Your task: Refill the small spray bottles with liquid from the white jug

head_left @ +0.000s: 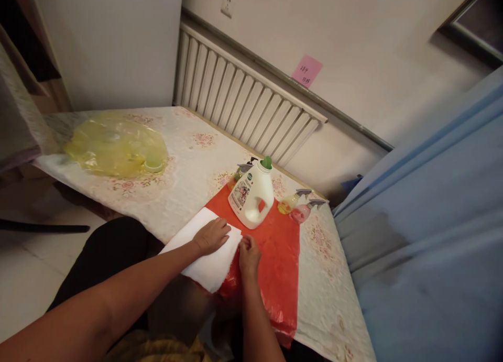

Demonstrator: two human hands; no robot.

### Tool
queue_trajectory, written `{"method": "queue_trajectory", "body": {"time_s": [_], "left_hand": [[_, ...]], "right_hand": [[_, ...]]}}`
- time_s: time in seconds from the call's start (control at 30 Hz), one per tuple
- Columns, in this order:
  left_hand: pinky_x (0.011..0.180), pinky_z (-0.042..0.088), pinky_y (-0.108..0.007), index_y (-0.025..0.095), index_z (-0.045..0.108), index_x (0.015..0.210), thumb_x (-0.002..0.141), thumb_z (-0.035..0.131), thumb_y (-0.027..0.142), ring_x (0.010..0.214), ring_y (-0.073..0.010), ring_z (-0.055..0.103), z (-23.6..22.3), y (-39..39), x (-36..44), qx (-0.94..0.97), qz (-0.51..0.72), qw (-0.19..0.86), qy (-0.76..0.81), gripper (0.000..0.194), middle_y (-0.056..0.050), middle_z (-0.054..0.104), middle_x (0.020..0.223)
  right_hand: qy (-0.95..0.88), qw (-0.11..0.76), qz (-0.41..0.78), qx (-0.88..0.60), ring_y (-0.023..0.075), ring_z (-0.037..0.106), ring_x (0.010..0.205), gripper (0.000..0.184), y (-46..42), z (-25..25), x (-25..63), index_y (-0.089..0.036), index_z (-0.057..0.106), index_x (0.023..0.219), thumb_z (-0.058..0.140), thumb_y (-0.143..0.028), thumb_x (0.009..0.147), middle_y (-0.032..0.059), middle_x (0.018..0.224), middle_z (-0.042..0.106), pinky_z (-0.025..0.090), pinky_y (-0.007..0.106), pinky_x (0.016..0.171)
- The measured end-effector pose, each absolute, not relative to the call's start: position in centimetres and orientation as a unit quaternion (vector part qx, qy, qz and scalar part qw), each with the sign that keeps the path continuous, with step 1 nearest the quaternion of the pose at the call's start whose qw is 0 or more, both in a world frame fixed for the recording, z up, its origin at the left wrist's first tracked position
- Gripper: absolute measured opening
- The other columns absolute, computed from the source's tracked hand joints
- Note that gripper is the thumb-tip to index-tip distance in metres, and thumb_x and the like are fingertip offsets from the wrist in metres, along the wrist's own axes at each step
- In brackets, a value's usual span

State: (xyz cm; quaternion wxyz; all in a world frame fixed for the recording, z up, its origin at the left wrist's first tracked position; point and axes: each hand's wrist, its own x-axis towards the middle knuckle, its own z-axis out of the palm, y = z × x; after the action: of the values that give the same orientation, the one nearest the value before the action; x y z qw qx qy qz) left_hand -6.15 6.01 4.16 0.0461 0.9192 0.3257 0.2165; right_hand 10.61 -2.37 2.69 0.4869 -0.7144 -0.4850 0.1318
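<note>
A folded white sheet [216,272], like paper towel or thin cloth, lies on a red plastic sheet [277,262] at the table's near edge. My left hand [213,236] rests on top of it, palm down, fingers lying across its upper right part. At the sheet's right corner is my right hand [249,254], its fingers pinched together on the edge. Just beyond both hands stands a cream detergent jug [247,199], upright and uncapped, with something green in its mouth [266,163].
Spray bottles with yellow [288,204] and pink [301,213] contents stand right of the jug, and a pump bottle [238,174] is partly hidden behind it. A yellow plastic bag [118,147] lies on the floral tablecloth [184,168]. A radiator [236,89] and blue curtain [428,236] border the table.
</note>
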Motion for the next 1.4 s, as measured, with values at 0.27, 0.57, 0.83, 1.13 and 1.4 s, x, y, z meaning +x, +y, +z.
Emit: {"method": "queue_trajectory", "body": {"time_s": [0.27, 0.57, 0.83, 1.13, 1.4], "left_hand": [[0.084, 0.045, -0.038, 0.019, 0.06, 0.096, 0.092, 0.057, 0.022, 0.094, -0.0249, 0.053, 4.2, 6.0, -6.2, 0.92, 0.213, 0.039, 0.327, 0.006, -0.008, 0.058, 0.1], [0.085, 0.045, -0.038, 0.018, 0.061, 0.098, 0.094, 0.054, 0.023, 0.095, -0.0251, 0.053, 5.0, 5.6, -6.3, 0.918, 0.201, 0.055, 0.337, 0.009, -0.009, 0.059, 0.102], [0.091, 0.045, -0.039, 0.015, 0.059, 0.109, 0.093, 0.053, 0.021, 0.1, -0.0262, 0.055, 4.4, 5.6, -6.2, 0.905, 0.231, 0.072, 0.351, 0.019, -0.01, 0.061, 0.104], [0.091, 0.046, -0.039, 0.015, 0.059, 0.112, 0.094, 0.044, 0.015, 0.099, -0.0257, 0.057, 3.5, 5.8, -6.1, 0.897, 0.256, 0.073, 0.353, 0.023, -0.011, 0.063, 0.103], [0.091, 0.047, -0.04, 0.012, 0.058, 0.118, 0.092, 0.042, 0.011, 0.098, -0.0261, 0.057, 3.3, 6.0, -6.0, 0.895, 0.259, 0.081, 0.353, 0.03, -0.012, 0.063, 0.103]], "right_hand": [[-0.488, 0.445, 0.137, -0.738, 0.0185, 0.068, 0.066, 0.03, 0.3, 3.3, 11.6, -0.016, 0.075, 0.094, 0.049, -0.02, 0.078, 0.0042, 0.073, 0.075, 0.052, 0.025, 0.065], [-0.509, 0.364, 0.161, -0.763, 0.0178, 0.068, 0.081, 0.028, 1.7, 4.5, 11.8, -0.019, 0.073, 0.098, 0.056, -0.022, 0.077, 0.0042, 0.088, 0.076, 0.049, 0.024, 0.076], [-0.504, 0.286, 0.184, -0.794, 0.0157, 0.057, 0.062, 0.011, 2.9, 5.1, 11.7, -0.022, 0.061, 0.063, 0.072, -0.025, 0.064, -0.0035, 0.06, 0.062, 0.042, 0.024, 0.061], [-0.493, 0.304, 0.168, -0.798, 0.0154, 0.054, 0.06, 0.019, 2.6, 6.0, 10.5, -0.024, 0.05, 0.059, 0.064, -0.028, 0.071, -0.0046, 0.057, 0.058, 0.038, 0.024, 0.057], [-0.452, 0.323, 0.202, -0.807, 0.0145, 0.056, 0.046, 0.018, 1.4, 4.5, 9.5, -0.024, 0.052, 0.065, 0.061, -0.031, 0.078, -0.0061, 0.048, 0.056, 0.038, 0.023, 0.049]]}}
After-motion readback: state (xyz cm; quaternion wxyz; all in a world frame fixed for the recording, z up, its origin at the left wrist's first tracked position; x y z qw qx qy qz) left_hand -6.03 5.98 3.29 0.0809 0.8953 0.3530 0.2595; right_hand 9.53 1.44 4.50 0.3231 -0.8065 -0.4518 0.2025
